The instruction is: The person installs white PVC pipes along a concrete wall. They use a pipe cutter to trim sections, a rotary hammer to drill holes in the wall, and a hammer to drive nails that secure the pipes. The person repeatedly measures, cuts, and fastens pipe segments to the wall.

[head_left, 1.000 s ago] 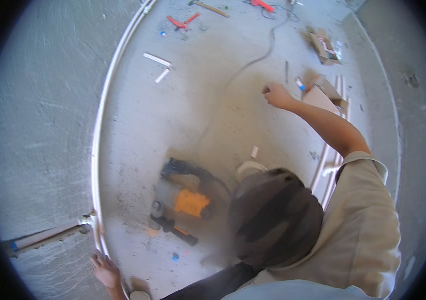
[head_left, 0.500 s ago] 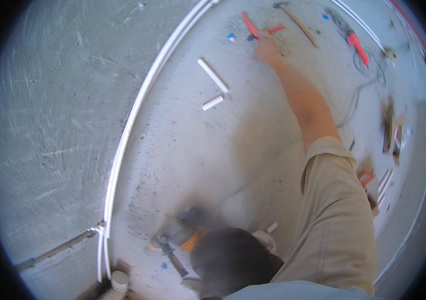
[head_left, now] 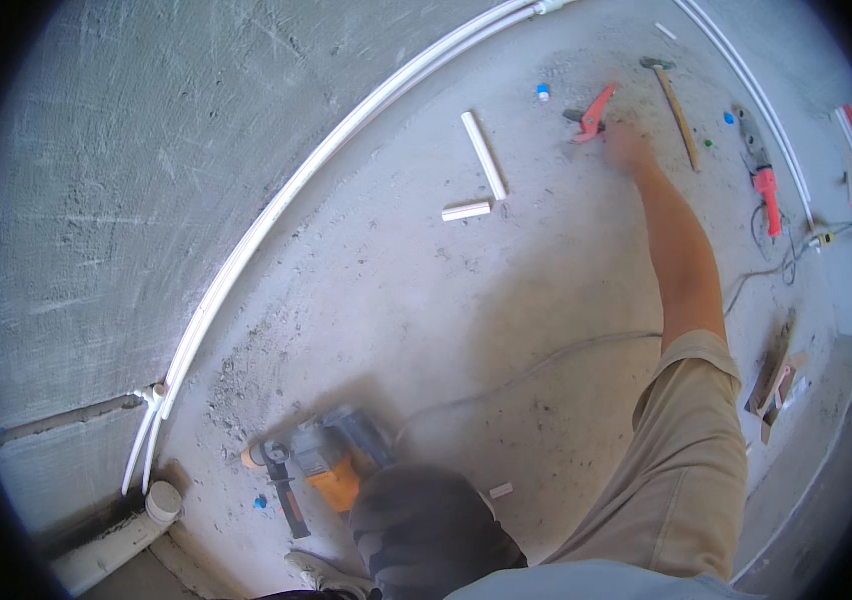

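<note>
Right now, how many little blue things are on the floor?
3 that I can see: one blue bit left of the red cutter, another near the red-handled tool, a third beside the orange drill. Some may be hidden.

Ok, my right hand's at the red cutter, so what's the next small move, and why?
I'd probably close your right hand firmly on the cutter before moving it: the hand is right at it, but blur hides whether it's holding on.

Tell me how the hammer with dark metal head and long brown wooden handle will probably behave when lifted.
The hammer is probably stiff: its wooden handle looks straight. It may feel head-heavy: the dark, metal-looking head sits at one end.
</note>
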Motion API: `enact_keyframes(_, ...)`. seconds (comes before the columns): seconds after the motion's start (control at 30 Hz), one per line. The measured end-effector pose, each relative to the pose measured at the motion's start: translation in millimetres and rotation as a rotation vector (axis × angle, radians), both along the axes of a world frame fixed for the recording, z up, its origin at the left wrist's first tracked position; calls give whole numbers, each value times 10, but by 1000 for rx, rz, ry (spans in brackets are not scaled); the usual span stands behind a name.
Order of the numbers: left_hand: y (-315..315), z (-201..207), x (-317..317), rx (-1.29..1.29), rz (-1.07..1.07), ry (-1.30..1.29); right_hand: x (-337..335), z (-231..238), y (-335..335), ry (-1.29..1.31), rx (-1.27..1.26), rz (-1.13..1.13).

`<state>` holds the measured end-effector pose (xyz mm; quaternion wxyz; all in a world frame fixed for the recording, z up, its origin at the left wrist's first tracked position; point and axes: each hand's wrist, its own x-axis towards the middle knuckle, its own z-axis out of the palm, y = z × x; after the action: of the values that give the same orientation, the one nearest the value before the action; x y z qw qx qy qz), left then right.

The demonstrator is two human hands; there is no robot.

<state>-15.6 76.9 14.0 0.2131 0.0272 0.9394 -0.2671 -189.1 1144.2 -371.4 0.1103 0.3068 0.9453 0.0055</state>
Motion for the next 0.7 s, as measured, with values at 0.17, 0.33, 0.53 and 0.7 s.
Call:
enact_keyframes(0.17,30,-54,-274,40,-83,17,704,257,-968,288,121,175)
enact_keyframes(0.33,497,-204,-801,194,-317,53,1027,1242,-2427,762,-502,376)
enact_keyframes(0.53,2279,-615,-1378,1200,-135,-282,875,2578,-4398,775,-1297,853)
enact_keyframes(0.7,2656,-301,-998,1786,246,-486,831,3210,-5519,775,-1057,816)
